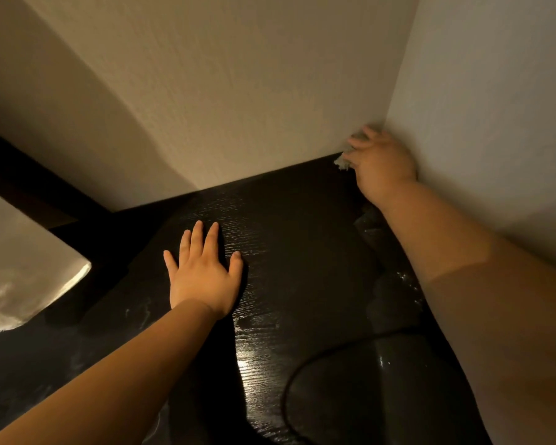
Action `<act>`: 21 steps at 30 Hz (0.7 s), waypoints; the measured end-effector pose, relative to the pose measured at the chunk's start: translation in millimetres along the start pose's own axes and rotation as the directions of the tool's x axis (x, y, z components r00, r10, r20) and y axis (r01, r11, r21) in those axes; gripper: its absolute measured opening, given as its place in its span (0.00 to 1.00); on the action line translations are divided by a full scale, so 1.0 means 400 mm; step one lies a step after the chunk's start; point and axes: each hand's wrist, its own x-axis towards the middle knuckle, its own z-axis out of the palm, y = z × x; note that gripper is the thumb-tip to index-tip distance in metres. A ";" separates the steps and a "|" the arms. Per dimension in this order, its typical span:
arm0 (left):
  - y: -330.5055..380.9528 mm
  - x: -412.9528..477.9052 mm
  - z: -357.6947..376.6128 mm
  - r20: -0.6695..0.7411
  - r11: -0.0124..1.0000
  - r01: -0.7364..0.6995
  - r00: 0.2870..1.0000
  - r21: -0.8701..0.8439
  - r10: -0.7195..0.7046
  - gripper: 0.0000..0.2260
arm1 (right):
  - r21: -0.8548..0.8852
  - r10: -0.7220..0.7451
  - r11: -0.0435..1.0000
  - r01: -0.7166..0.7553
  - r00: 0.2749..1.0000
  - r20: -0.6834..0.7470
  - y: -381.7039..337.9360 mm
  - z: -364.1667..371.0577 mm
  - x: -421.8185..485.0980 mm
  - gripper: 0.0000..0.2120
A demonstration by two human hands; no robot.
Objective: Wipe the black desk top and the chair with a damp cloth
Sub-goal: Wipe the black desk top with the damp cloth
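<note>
- head view looks down on a black wood-grain desk top (296, 239) set into a corner of two pale textured walls (244, 91).
- left hand (203, 277) lies flat on the desk top, palm down, fingers spread wide, holding nothing.
- right hand (382, 162) reaches into the far right corner, closed around a small pale crumpled cloth (342, 162) pressed where desk meets wall.
- wet streaks shine on the desk surface near the right forearm.
- a thin black cable (289, 380) curves across the near desk.
</note>
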 end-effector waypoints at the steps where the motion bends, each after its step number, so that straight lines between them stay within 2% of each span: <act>1: -0.002 0.002 0.001 -0.002 1.000 -0.001 1.000 -0.004 0.001 0.33 | -0.008 0.006 1.000 -0.006 1.000 0.005 0.001 0.000 -0.003 0.15; 4: -0.007 0.003 0.001 -0.006 1.000 -0.006 1.000 -0.015 0.006 0.33 | 0.021 0.108 0.994 -0.108 0.994 -0.014 -0.020 -0.025 -0.022 0.13; 5: -0.008 0.004 0.001 -0.010 1.000 -0.008 1.000 -0.018 0.008 0.33 | 0.040 0.147 0.988 -0.147 0.989 -0.009 -0.025 -0.025 -0.021 0.17; 7: -0.007 0.004 0.003 -0.009 1.000 -0.012 1.000 -0.019 0.011 0.33 | 0.090 0.214 0.970 -0.224 0.970 0.114 -0.035 -0.031 -0.036 0.29; 9: -0.005 0.003 0.003 -0.008 1.000 -0.011 1.000 -0.026 0.011 0.33 | 0.140 0.202 0.964 -0.228 0.963 0.177 -0.044 -0.045 -0.072 0.34; 12: -0.004 0.003 -0.002 -0.001 1.000 -0.009 1.000 -0.028 0.009 0.33 | 0.222 0.207 0.944 -0.243 0.963 0.174 -0.046 -0.055 -0.167 0.35; 16: -0.003 0.002 -0.004 0.012 1.000 -0.012 1.000 -0.029 0.012 0.33 | 0.297 0.233 0.921 -0.251 0.968 0.093 -0.065 -0.054 -0.331 0.35; 21: 0.040 -0.025 -0.008 -0.030 0.999 -0.031 0.999 -0.038 0.030 0.29 | 0.340 0.238 0.906 -0.254 0.967 0.090 -0.089 -0.068 -0.505 0.32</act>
